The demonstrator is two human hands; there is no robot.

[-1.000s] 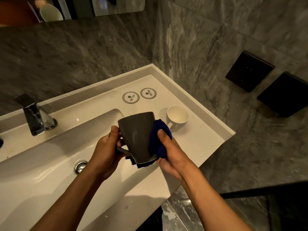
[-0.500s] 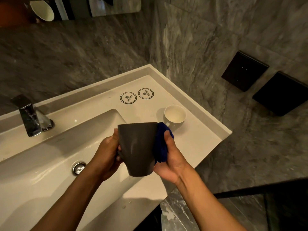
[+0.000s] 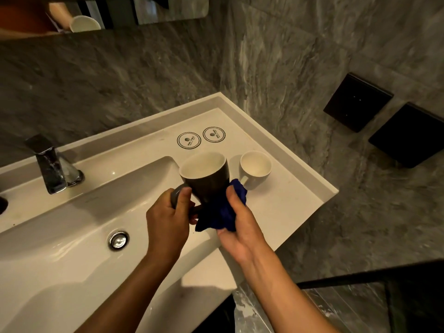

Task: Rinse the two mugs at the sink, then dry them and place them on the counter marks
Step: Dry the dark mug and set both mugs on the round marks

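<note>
A dark grey mug (image 3: 208, 181) with a white inside is held upright above the right end of the basin, its mouth tipped away from me. My left hand (image 3: 168, 219) grips its handle. My right hand (image 3: 240, 224) presses a blue cloth (image 3: 222, 213) against the mug's lower side and base. A white mug (image 3: 255, 168) stands upright on the white counter (image 3: 288, 203) just right of the dark mug. Two round printed marks (image 3: 189, 140) (image 3: 213, 134) lie side by side on the counter behind both mugs, bare.
The white basin (image 3: 72, 236) with a chrome drain (image 3: 118, 240) fills the left. A chrome faucet (image 3: 51, 167) stands at its back left. Grey marble walls close in the counter behind and to the right, with two black wall panels (image 3: 358, 102) on the right wall.
The dark mug has tipped its mouth up toward view, so its white inside now shows. The cloth has slid from the mug's side down to its base.
</note>
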